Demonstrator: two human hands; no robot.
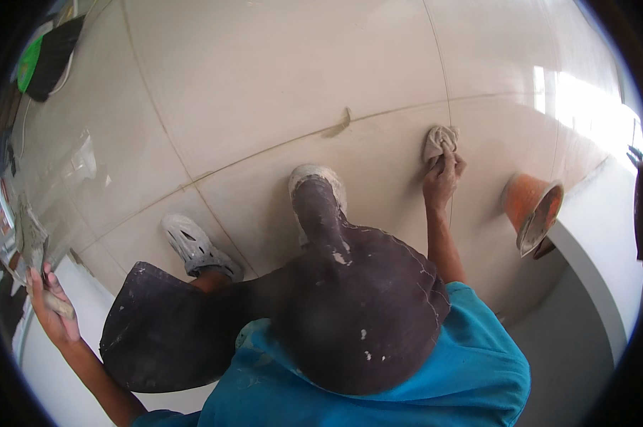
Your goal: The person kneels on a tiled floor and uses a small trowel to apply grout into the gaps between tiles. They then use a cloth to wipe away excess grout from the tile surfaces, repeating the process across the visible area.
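My right hand (444, 174) is closed on a crumpled pale cloth (439, 142). It presses the cloth to the beige tile floor, close to where the tile joints cross. Far out to the left, my left hand (51, 302) grips a trowel by its light handle (59, 306). The trowel's blade (29, 238) points away from me and looks coated with grey paste. A smear of grout (339, 124) lies on the long joint (271, 146) ahead of my feet.
An orange bucket (524, 203) with a crusted rim stands tilted to my right, beside a white ledge (592, 270). My feet wear grey clogs (193, 242). A green and black item (47, 60) lies far left, near a white cord. Sunlight glares at the right.
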